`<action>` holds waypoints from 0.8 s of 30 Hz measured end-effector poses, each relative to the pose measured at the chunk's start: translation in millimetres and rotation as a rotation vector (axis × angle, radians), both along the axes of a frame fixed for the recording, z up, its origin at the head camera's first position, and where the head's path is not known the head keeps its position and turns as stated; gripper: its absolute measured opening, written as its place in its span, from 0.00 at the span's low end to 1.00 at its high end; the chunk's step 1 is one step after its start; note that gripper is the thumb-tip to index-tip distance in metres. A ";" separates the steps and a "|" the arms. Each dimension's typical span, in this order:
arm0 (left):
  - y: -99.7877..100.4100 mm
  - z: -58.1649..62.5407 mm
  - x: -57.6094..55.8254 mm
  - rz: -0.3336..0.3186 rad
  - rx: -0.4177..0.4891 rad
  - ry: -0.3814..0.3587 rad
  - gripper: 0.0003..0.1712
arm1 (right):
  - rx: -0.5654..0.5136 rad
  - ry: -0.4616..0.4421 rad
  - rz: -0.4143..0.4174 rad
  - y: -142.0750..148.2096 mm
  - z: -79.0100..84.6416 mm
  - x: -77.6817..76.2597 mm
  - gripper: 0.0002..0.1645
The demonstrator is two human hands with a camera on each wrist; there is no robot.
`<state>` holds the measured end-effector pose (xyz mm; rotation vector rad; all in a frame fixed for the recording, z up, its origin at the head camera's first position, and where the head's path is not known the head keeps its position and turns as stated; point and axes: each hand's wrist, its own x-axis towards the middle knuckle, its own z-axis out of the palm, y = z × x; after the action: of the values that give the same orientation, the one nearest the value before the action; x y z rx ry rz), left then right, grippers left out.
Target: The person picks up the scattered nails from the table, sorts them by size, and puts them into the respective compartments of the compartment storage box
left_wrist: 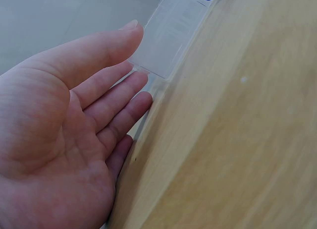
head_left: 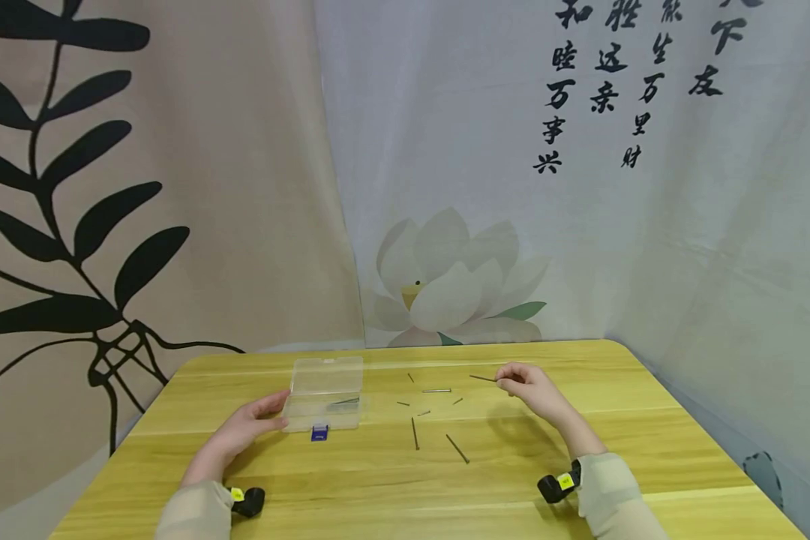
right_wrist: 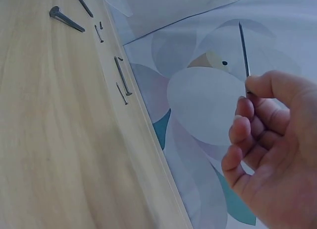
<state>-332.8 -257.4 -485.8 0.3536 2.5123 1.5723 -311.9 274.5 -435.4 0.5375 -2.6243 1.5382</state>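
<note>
A clear plastic box (head_left: 307, 411) stands with its lid (head_left: 327, 376) raised, a blue latch (head_left: 319, 433) at its front and a few nails (head_left: 346, 401) inside. Against the box's left side rests my left hand (head_left: 246, 429), its fingers extended and the thumb apart, as the left wrist view also shows. My right hand (head_left: 536, 391) pinches a long nail (right_wrist: 243, 45) between thumb and fingertips, over the table's right part. The nail's point faces left in the head view. Part of its other end is hidden by the fingers.
Several loose nails of different lengths lie mid-table, among them a long nail (head_left: 457, 448), another long nail (head_left: 415, 433) and one farther back (head_left: 436, 390). The wooden table (head_left: 351, 495) ends at a patterned curtain (head_left: 459, 285) behind.
</note>
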 end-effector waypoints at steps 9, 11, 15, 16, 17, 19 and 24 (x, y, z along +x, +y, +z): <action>0.6 2.5 2.3 0.000 -0.017 -0.013 0.39 | -0.029 -0.010 0.027 -3.9 -4.3 0.4 0.12; 1.6 2.7 1.4 -0.001 -0.022 -0.014 0.39 | -0.024 -0.006 0.031 -5.2 -7.2 -2.2 0.11; 2.4 2.9 -0.2 -0.019 -0.028 -0.006 0.38 | 0.002 -0.012 0.038 -13.1 -9.2 -6.3 0.11; 2.4 3.1 -0.1 -0.021 -0.026 -0.005 0.38 | 0.013 -0.010 0.044 -16.7 -8.9 -8.1 0.11; 2.1 3.2 0.2 -0.021 -0.021 -0.004 0.38 | 0.019 -0.008 0.056 -20.9 -8.3 -10.3 0.12; 1.4 3.3 0.8 -0.019 -0.016 -0.002 0.38 | 0.030 -0.005 0.085 -30.4 -6.9 -16.5 0.13; -0.3 3.1 3.0 -0.011 -0.009 0.004 0.39 | 0.041 -0.007 0.150 -56.1 -4.8 -34.6 0.14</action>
<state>-329.8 -257.7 -482.7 0.3686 2.5152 1.5578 -346.5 218.5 -440.2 0.7497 -2.6821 1.5298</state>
